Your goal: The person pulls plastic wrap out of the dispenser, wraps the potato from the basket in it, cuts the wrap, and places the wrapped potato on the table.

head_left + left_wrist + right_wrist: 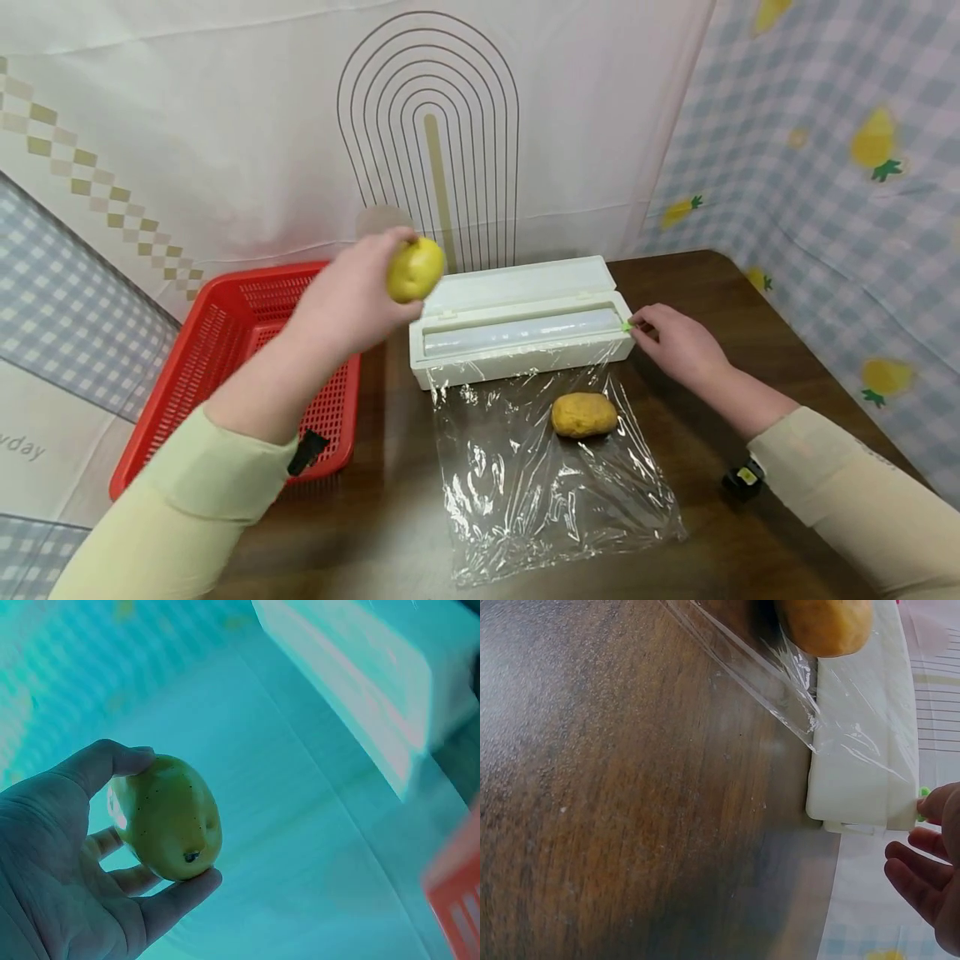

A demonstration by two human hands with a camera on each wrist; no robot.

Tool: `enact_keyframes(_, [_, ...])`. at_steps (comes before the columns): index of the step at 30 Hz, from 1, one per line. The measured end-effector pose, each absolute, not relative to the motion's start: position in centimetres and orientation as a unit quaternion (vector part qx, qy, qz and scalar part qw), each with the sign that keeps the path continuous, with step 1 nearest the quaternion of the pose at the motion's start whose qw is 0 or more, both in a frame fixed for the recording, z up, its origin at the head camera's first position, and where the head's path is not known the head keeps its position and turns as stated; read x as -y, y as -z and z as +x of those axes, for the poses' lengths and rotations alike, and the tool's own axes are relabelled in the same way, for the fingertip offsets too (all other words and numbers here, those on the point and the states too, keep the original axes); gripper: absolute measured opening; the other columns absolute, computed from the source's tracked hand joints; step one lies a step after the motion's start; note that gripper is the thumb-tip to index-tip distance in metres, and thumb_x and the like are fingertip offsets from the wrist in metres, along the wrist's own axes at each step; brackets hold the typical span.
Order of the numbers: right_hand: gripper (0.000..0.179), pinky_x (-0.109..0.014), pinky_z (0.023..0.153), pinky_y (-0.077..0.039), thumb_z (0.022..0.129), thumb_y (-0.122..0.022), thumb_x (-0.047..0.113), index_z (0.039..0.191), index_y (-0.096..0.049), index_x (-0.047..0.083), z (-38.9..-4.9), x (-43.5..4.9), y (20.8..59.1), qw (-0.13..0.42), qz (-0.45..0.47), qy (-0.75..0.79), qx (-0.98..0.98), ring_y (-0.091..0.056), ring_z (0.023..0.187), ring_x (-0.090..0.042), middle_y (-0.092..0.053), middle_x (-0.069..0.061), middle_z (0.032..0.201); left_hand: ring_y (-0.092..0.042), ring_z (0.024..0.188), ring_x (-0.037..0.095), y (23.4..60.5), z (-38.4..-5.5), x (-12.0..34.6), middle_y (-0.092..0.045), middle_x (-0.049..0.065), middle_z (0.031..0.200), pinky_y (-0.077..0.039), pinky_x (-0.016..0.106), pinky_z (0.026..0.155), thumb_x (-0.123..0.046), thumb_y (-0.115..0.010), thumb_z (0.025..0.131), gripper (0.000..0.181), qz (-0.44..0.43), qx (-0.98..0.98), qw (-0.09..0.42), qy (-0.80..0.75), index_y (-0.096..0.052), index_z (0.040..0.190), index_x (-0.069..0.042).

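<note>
My left hand point(358, 292) is raised over the red basket's right side, holding a smooth yellow potato point(417, 270) between thumb and fingertips. The left wrist view shows small dark specks and dents on that potato point(169, 817). At the right end of a white cling film box point(525, 358), my right hand point(678, 343) pinches a small green slider point(627, 327). The box lid stands raised, and a film roll point(525, 330) lies inside. A sheet of clear cling film point(525, 492) stretches from the box over the table, with a brownish-yellow potato point(584, 415) lying on it.
A red plastic basket point(347, 417) stands left of the cling film box, partly hidden by my left arm. Behind the dark wooden table point(405, 533) hangs a patterned white cloth point(225, 125). A checked cloth point(810, 250) hangs along the right side.
</note>
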State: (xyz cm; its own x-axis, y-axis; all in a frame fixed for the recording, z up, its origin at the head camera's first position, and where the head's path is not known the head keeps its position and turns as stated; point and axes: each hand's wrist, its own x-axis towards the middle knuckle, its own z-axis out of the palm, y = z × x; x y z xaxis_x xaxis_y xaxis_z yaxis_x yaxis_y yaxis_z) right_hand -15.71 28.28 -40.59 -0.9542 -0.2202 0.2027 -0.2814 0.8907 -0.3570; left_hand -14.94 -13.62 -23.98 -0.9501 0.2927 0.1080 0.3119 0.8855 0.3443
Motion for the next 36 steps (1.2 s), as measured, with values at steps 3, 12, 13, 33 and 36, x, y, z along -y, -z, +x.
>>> enact_keyframes(3, [0.016, -0.051, 0.078, -0.052, 0.097, -0.062, 0.015, 0.109, -0.066, 0.005, -15.9, -28.2, 40.6, 0.080, 0.128, -0.193, 0.969, -0.065, 0.097, -0.031, -0.065, -0.013, 0.109, -0.056, 0.106, 0.025, 24.9, -13.4, 11.5, -0.053, 0.005, 0.140, -0.052, 0.044, 0.080, -0.031, -0.083, 0.078, 0.083, -0.191, 0.968, 0.016, 0.160, -0.041, 0.149, -0.022])
enact_keyframes(12, [0.018, -0.051, 0.079, -0.051, 0.099, -0.061, 0.017, 0.112, -0.066, 0.005, -16.0, -28.1, 40.7, 0.061, 0.120, -0.196, 0.971, -0.065, 0.100, -0.032, -0.064, -0.013, 0.111, -0.058, 0.107, 0.022, 29.7, -10.6, 7.9, -0.058, 0.001, 0.131, -0.053, 0.038, 0.080, -0.033, -0.086, 0.072, 0.083, -0.270, 0.955, -0.016, 0.118, -0.047, 0.145, -0.025])
enact_keyframes(13, [0.019, -0.052, 0.079, -0.051, 0.099, -0.060, 0.017, 0.112, -0.066, 0.005, -16.0, -28.0, 40.6, 0.060, 0.119, -0.197, 0.971, -0.065, 0.100, -0.033, -0.064, -0.013, 0.111, -0.057, 0.107, 0.021, 30.2, -10.3, 7.7, -0.058, 0.001, 0.131, -0.053, 0.037, 0.079, -0.034, -0.086, 0.072, 0.084, -0.272, 0.955, -0.021, 0.114, -0.047, 0.145, -0.026])
enact_keyframes(33, [0.017, -0.051, 0.080, -0.051, 0.098, -0.061, 0.015, 0.109, -0.066, 0.005, -16.1, -28.2, 40.8, 0.073, 0.121, -0.199, 0.970, -0.065, 0.098, -0.031, -0.065, -0.014, 0.110, -0.054, 0.108, 0.025, 37.7, -8.6, 5.2, -0.057, 0.002, 0.131, -0.052, 0.035, 0.073, -0.025, -0.084, 0.072, 0.080, -0.301, 0.945, -0.079, 0.100, -0.049, 0.144, -0.025])
enact_keyframes(36, [0.016, -0.051, 0.079, -0.051, 0.097, -0.062, 0.015, 0.109, -0.066, 0.005, -16.1, -28.3, 40.8, 0.078, 0.123, -0.198, 0.969, -0.065, 0.097, -0.031, -0.065, -0.014, 0.109, -0.055, 0.111, 0.027, 38.3, -8.5, 5.2, -0.057, 0.003, 0.132, -0.053, 0.037, 0.077, -0.024, -0.084, 0.072, 0.080, -0.299, 0.945, -0.082, 0.103, -0.049, 0.144, -0.023])
